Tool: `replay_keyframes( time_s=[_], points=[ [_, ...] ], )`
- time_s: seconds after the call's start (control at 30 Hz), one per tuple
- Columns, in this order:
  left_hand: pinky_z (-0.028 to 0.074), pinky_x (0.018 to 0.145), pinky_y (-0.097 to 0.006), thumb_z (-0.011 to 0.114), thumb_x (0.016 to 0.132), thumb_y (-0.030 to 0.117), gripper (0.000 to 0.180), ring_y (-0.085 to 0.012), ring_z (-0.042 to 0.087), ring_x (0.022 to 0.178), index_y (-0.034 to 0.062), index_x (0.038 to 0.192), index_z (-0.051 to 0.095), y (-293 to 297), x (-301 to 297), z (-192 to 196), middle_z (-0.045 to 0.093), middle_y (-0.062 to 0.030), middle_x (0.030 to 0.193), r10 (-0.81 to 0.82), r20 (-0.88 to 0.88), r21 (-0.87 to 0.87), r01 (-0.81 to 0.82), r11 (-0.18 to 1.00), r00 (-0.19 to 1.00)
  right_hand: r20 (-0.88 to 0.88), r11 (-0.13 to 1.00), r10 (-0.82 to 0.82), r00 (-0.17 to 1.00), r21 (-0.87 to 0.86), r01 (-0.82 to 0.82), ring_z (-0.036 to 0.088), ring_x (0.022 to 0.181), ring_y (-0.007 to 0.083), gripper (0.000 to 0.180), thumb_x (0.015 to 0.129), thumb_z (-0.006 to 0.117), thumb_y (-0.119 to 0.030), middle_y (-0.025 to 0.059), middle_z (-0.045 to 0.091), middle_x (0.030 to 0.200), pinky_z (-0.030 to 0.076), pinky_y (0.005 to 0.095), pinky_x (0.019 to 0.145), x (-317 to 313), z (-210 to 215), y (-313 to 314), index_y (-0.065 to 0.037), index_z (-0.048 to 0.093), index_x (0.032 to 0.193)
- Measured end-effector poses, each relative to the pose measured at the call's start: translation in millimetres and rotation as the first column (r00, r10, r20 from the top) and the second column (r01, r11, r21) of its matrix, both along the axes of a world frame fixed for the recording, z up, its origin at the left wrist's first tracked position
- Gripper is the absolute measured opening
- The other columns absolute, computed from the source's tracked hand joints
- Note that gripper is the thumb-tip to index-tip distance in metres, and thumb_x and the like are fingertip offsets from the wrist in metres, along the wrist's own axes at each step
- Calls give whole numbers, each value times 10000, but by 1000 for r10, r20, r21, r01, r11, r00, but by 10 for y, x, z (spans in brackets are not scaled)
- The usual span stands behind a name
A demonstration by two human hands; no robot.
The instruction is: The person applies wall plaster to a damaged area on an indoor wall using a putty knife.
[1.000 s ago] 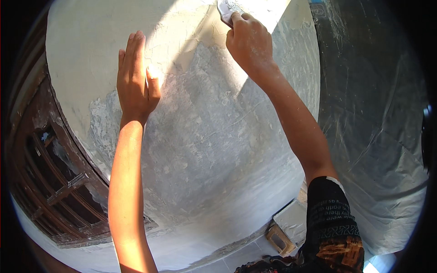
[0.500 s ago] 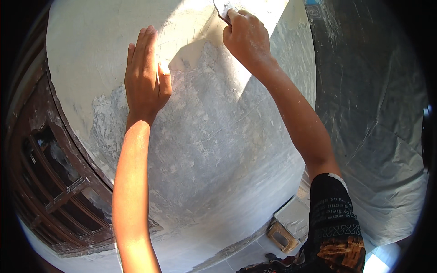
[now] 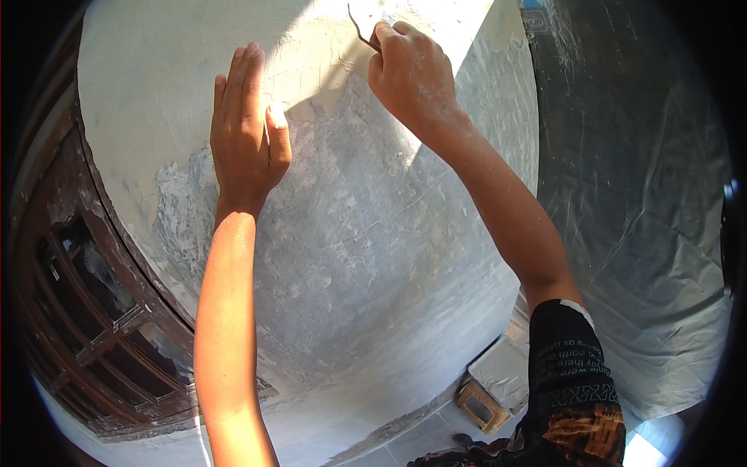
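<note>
A wall (image 3: 334, 210) fills the middle, coated with cream plaster at the top and bare, patchy grey lower down. My left hand (image 3: 247, 128) lies on it with fingers stretched out and the thumb a little apart, holding nothing. Higher up and to the right, my right hand (image 3: 414, 74) grips a flat scraper (image 3: 363, 33). Only the dark curved edge of the tool shows clearly; its handle is hidden in my fist and its pale blade blends with the sunlit plaster.
At left is a brown wooden door or window frame (image 3: 117, 338) with dark panes. A dark plastic sheet (image 3: 630, 202) hangs at right. Low down, a small stool-like object (image 3: 482, 406) and a grey-white box (image 3: 500, 373) stand on the tiled floor (image 3: 412, 442).
My right hand has moved slightly left and down along the wall with the scraper. My left hand has stayed nearly in place.
</note>
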State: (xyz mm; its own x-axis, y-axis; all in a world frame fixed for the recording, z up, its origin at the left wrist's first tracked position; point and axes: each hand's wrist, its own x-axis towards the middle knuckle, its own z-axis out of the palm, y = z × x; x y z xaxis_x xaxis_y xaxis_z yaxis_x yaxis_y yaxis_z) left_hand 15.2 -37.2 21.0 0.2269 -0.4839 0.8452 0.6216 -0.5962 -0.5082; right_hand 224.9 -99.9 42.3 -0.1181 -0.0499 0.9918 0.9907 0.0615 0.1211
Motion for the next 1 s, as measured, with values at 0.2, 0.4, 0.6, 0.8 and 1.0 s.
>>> replay_keyframes(
  time_s=[0.2,0.4,0.6,0.8,1.0],
  points=[
    [299,1163,-523,390,899,161,551,-352,456,1374,-14,1416,461,11,18,8,507,-210,1438,-8,1,-7,8,1000,1000,143,990,-100,985,-81,113,689,891,239,269,905,579,-21,157,678,918,604,328,676,-68,-338,289,89,651,1139],
    [310,1158,-521,384,896,160,553,-347,466,1368,-15,1415,467,6,-20,-29,513,-197,1439,50,-30,-2,-50,999,998,148,994,95,984,-71,-85,684,901,267,330,846,587,8,200,668,941,605,330,641,-133,-485,-45,141,614,1147],
    [311,1161,-511,387,891,163,557,-333,468,1370,-21,1409,477,-16,63,8,514,-192,1440,77,-36,8,-77,997,996,21,995,-97,995,3,97,688,911,284,215,821,605,-7,180,672,950,598,379,708,353,137,307,76,653,1013],
    [316,1160,-505,395,881,156,569,-329,463,1375,-23,1416,472,60,-59,-26,502,-189,1454,105,-46,-3,-105,994,993,214,990,86,973,-128,-59,690,873,252,381,850,579,5,201,667,930,602,340,633,-121,-887,166,151,593,1202],
    [313,1163,-502,393,881,168,572,-322,464,1376,-15,1417,476,15,11,-11,502,-182,1457,98,-65,1,-98,995,993,-44,999,-53,998,10,53,693,884,296,239,847,577,-28,189,682,927,591,396,731,423,81,131,92,647,1041]
  ],
)
